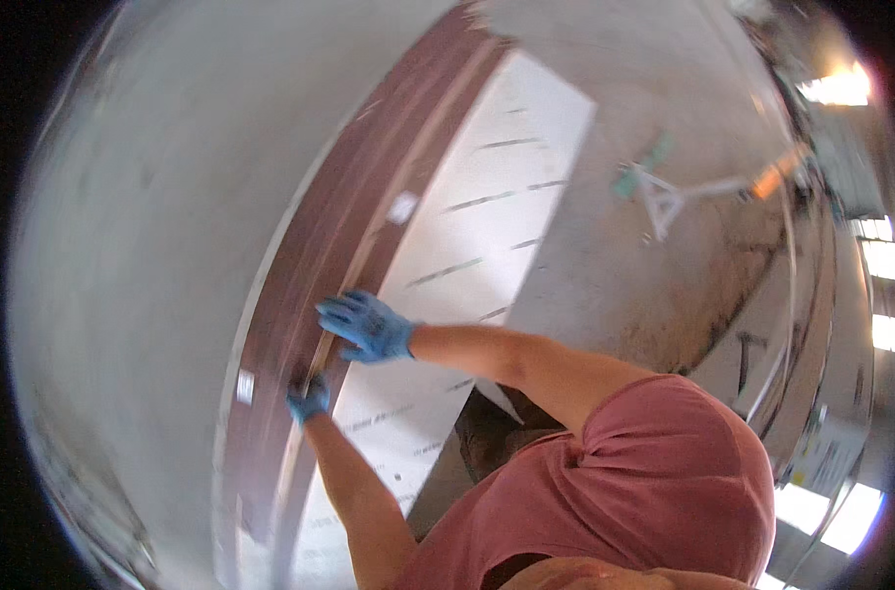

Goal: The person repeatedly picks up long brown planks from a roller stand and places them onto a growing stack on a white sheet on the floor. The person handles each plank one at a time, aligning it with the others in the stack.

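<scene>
A long brown wood-grain board (305,265) stretches from the lower left to the top, with a pale raised strip running lengthwise along it. My right hand (369,326), in a blue glove, rests on the brown surface beside that strip with its fingers spread. Lower down, my gloved left hand (308,400) is closed at the strip's edge; its fingertips are dark and blurred. To the right of the brown surface lies a long white panel (507,167) with dark and green printed marks, passing beneath my right forearm. White stickers (402,207) show on the brown parts.
Grey floor (152,226) spreads to the left. On the floor at right lies a white triangular frame (669,202) with a bar leading to an orange piece (777,172) and a green piece (644,167) nearby. A hammer-like tool (749,359) and boards line the right edge.
</scene>
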### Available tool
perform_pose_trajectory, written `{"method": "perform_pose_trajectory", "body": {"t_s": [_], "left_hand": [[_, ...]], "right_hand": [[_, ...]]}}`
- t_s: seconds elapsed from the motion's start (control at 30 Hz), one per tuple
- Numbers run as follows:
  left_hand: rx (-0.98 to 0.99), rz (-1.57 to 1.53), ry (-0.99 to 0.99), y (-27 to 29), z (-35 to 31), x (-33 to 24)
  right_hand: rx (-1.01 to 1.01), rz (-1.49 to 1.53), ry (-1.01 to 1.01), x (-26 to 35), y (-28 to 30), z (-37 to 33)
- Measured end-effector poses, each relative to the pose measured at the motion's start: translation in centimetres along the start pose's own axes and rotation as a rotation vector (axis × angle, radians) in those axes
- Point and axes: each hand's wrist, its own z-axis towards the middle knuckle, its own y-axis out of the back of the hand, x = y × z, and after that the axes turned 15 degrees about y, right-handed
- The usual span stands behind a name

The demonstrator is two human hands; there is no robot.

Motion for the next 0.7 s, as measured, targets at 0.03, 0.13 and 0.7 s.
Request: {"method": "perform_pose_trajectory", "body": {"t_s": [0.03, 0.13, 0.7], "left_hand": [[0.009, -0.199, 0.071, -0.1, -0.3, 2.1], [0.226, -1.638, 0.459, 0.7, -0.4, 4.1], [0.625, -0.783, 0.688, -17.0, -24.9, -23.4]], "right_hand": [[0.044, -0.018, -0.082, 0.5, 3.0, -3.2], [0.008, -0.131, -0.378, -0.8, 10.4, -15.4], [-0.363, -1.067, -1.597, -2.0, 52.9, -88.6]]}}
